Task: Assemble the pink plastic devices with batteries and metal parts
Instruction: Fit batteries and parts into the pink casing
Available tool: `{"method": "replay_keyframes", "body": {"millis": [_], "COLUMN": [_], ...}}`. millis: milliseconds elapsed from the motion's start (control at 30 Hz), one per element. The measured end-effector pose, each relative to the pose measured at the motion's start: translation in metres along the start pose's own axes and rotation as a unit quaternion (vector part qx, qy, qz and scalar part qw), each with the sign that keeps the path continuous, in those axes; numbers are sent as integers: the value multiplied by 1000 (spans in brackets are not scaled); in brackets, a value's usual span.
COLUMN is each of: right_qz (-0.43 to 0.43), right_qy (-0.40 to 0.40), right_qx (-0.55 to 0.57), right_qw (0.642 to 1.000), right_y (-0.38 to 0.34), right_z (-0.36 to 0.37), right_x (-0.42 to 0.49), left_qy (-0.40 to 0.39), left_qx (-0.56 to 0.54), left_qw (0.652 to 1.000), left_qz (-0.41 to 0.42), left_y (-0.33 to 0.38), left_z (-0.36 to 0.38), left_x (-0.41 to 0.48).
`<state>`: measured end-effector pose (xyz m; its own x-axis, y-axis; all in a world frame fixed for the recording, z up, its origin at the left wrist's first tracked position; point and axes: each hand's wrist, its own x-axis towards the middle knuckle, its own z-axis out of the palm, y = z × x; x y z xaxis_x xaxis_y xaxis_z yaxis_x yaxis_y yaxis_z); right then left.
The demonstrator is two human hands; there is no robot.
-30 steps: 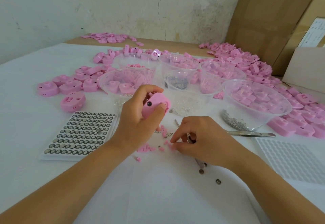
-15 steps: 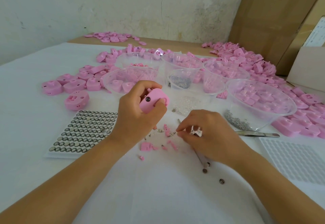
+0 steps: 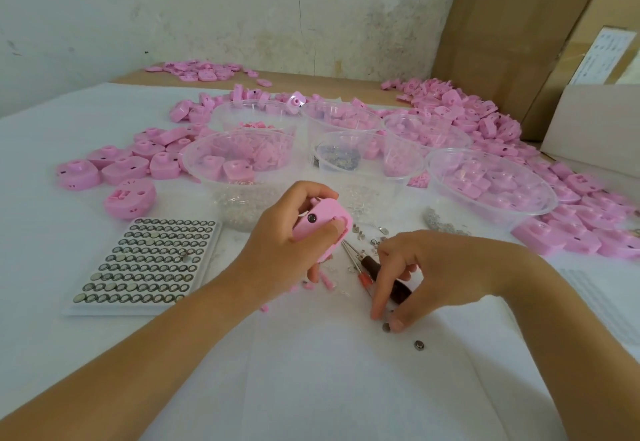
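Note:
My left hand [image 3: 284, 250] grips a pink plastic device [image 3: 323, 224] above the table, its side with a small dark round hole facing me. My right hand [image 3: 436, 267] reaches down to the white cloth, where its thumb and forefinger pinch a button battery [image 3: 385, 327]. A second loose battery [image 3: 419, 345] lies just to the right. A white tray of button batteries [image 3: 145, 260] sits to the left of my left hand. Small metal parts [image 3: 381, 231] lie scattered behind my right hand.
A dark-handled tool [image 3: 384, 272] and a red-handled one [image 3: 365, 281] lie under my right hand. Several clear bowls [image 3: 491, 184] of pink shells and metal bits stand behind. Pink housings [image 3: 128, 195] are piled left and right. Cardboard boxes [image 3: 519, 42] stand at the back right.
My right hand has moved from the small pink bits toward me and down onto the loose batteries. My left hand keeps holding the pink device in about the same place.

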<state>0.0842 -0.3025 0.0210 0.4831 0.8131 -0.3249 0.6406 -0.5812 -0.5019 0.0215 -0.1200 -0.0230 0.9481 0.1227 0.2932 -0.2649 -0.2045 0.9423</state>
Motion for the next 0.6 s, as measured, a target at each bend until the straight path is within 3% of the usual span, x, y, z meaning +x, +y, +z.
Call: {"method": "replay_keyframes", "body": {"millis": [233, 400, 500, 600], "right_qz": [2, -19, -51, -90], "right_qy": [49, 54, 185, 353], "right_qx": [-46, -67, -39, 25], "right_qw": [998, 996, 981, 931], "right_y": [-8, -10, -8, -6], "right_z": [10, 9, 3, 0], "right_x": [0, 0, 1, 5], "left_qy": [-51, -60, -44, -44], "left_qx": [-187, -178, -150, -156], "left_qw": [974, 978, 986, 986], "left_qz": [-118, -87, -62, -40], "left_y": [1, 0, -5, -7], "left_z": [6, 7, 10, 11], "left_x": [3, 2, 1, 1]}}
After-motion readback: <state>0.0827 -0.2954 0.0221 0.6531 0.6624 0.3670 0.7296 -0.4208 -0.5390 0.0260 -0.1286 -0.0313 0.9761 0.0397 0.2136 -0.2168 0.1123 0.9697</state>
